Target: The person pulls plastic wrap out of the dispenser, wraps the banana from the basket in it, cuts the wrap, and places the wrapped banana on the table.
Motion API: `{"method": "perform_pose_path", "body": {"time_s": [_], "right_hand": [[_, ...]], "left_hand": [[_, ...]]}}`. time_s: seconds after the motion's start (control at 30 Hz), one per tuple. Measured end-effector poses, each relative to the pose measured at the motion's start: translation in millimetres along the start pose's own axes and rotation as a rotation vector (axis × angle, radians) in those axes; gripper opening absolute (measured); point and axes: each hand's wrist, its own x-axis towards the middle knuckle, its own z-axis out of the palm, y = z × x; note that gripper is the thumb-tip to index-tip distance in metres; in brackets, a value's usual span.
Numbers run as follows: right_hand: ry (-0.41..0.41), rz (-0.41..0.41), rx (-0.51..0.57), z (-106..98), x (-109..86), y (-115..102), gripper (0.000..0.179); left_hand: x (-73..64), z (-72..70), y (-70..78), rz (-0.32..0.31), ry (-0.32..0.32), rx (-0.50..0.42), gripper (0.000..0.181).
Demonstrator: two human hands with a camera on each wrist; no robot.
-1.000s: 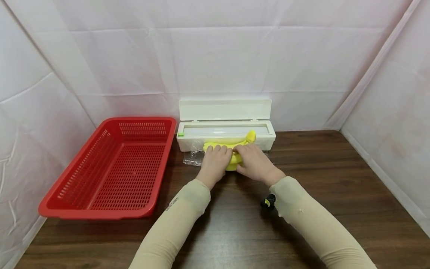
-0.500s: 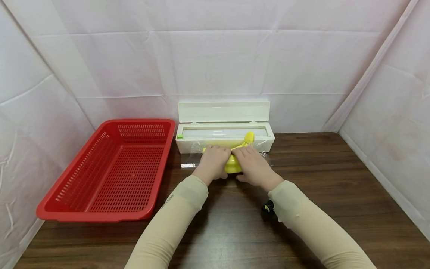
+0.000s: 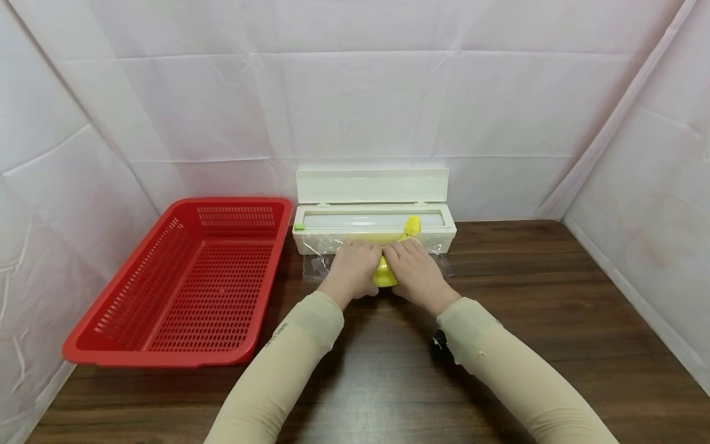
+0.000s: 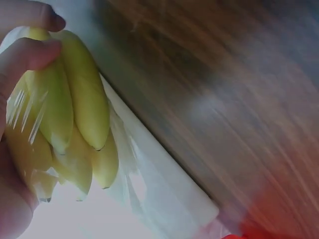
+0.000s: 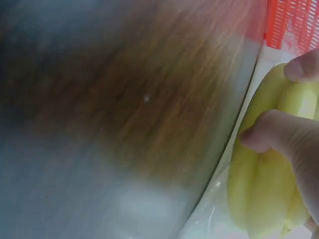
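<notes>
A bunch of yellow bananas (image 3: 384,274) is held between both hands just in front of an open white cling film dispenser (image 3: 315,243). My left hand (image 3: 353,266) grips the bunch from the left, its thumb (image 4: 32,55) across the fruit. From the right, my right hand (image 3: 417,271) grips it too, thumb (image 5: 271,130) pressed on one banana. Clear cling film (image 3: 316,265) spreads out beside the left hand, and shiny folds of it lie over the bananas (image 4: 52,107) in the left wrist view. The stem end sticks up above the right hand; the hands hide much of the bunch.
The dispenser's lid (image 3: 371,186) stands up against the white cloth backdrop (image 3: 355,105). A green slider (image 3: 299,227) sits at its left end. To the left is a red plastic basket (image 3: 216,290) on the dark wooden table (image 3: 366,382).
Both hands have closed further over the bunch, covering the top banana seen before. The cling film now stretches up across the dispenser's front on both sides.
</notes>
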Motion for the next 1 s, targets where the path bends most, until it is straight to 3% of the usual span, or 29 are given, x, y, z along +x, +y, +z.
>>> {"method": "perform_pose_path", "body": {"time_s": [0.3, 0.7, 1.0], "right_hand": [[0.021, -0.039, -0.035, -6, 7.4, 0, 0.060], [-0.034, -0.038, 0.062, -8, 12.8, -1, 0.059], [-0.002, -0.043, 0.088, -5, 10.4, 0, 0.057]], "left_hand": [[-6.4, 6.4, 2.8, -0.012, 0.056, 0.145, 0.067], [-10.8, 9.7, -3.5, -0.029, 0.088, 0.036, 0.064], [-12.4, 11.8, -3.8, -0.018, 0.124, -0.006, 0.066]]}}
